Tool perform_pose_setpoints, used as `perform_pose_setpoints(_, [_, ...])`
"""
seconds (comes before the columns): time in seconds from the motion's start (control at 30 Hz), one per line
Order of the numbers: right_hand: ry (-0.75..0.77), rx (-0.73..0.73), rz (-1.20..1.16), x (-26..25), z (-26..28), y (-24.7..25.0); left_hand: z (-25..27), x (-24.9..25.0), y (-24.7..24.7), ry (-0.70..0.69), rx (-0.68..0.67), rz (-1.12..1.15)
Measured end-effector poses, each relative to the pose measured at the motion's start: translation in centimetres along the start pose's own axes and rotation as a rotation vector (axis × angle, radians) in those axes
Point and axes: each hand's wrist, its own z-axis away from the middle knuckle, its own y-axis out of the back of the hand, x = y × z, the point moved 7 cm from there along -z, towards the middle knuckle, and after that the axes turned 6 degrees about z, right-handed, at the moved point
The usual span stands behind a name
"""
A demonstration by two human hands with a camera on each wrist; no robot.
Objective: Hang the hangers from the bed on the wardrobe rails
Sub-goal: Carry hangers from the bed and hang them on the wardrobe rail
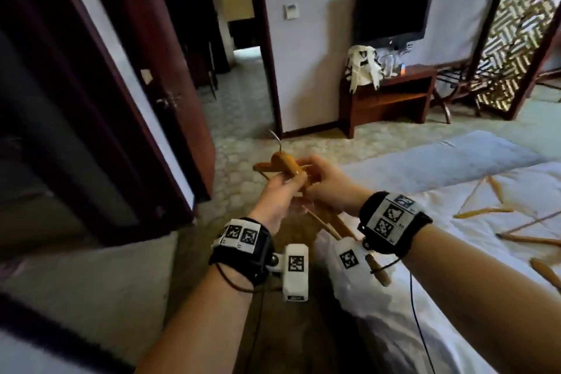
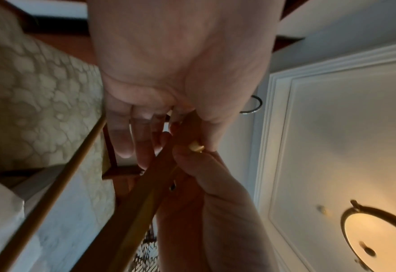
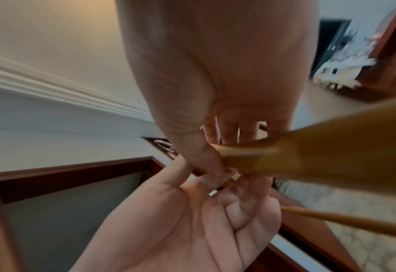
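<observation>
Head view, left to right: the dark wardrobe stands at your far left, your left hand and right hand meet in the middle, and the bed with more hangers lies right. Both hands' fingers pinch one wooden hanger. Its long axis runs from near your right wrist away to the far left, its metal hook pointing away beyond your fingertips. Your left hand is nearer the wardrobe; the rails aren't visible.
</observation>
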Motion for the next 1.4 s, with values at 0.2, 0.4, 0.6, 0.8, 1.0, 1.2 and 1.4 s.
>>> perform_pose_setpoints(0.2, [0.172,-0.239,0.037,-5.0,-3.0,-8.6,4.6,2.0,8.7,-0.076,0.237,0.056])
perform_pose_setpoints(0.4, [0.320,-0.474,0.021,-8.5,-2.8,-13.4,10.4,2.9,12.4,-0.146,0.506,0.151])
perform_pose_setpoints(0.6, [0.428,-0.682,0.052,-8.8,0.1,-16.8,16.4,1.2,13.2,-0.157,0.802,0.196])
perform_pose_setpoints(0.8, [0.477,-0.940,0.099,-9.0,5.1,-22.3,24.6,-1.3,12.9,-0.165,1.060,0.183])
perform_pose_setpoints(1.0, [0.490,-1.185,0.189,-9.5,11.4,-27.6,34.3,-2.3,15.2,-0.240,1.329,0.251])
perform_pose_setpoints(1.2, [0.549,-1.239,0.266,-11.6,14.7,-31.6,42.2,-1.3,17.5,-0.335,1.540,0.260])
perform_pose_setpoints(1.4, [0.573,-1.278,0.225,-15.5,18.1,-36.7,50.7,0.4,21.5,-0.424,1.651,0.273])
